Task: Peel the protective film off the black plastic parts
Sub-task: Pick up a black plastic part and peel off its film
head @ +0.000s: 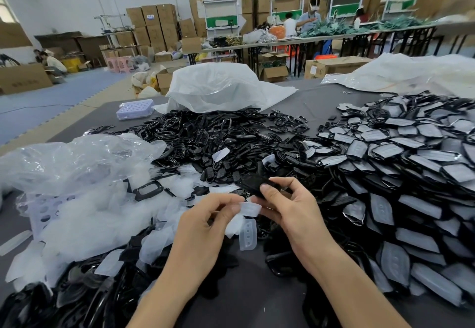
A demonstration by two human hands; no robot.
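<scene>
You held one black part (253, 182) in your right hand (293, 214), thumb curled over its near edge and fingers wrapped beneath, just above the desk (321, 101) near the middle of the view. Your left hand (203, 227) pinched a strip of film (250, 209) between thumb and forefinger, at 7 o'clock from the part. The strip's far end lay against your right fingers, and I could not tell whether it had come fully free of the part. A second strip (248, 235) hung below the first; whether you gripped it too was unclear. By my reading, the peel on this piece was at or near its end. The next move would call for a firm right-hand hold while the left drew the film away toward 9 o'clock and shed it on the heap (84, 214) there; thin film may cling to your fingers. The bare part would then go to the peeled pile (205, 132) at 12 o'clock, and a fresh one would come from the covered pile (411, 173) at 3 o'clock.
</scene>
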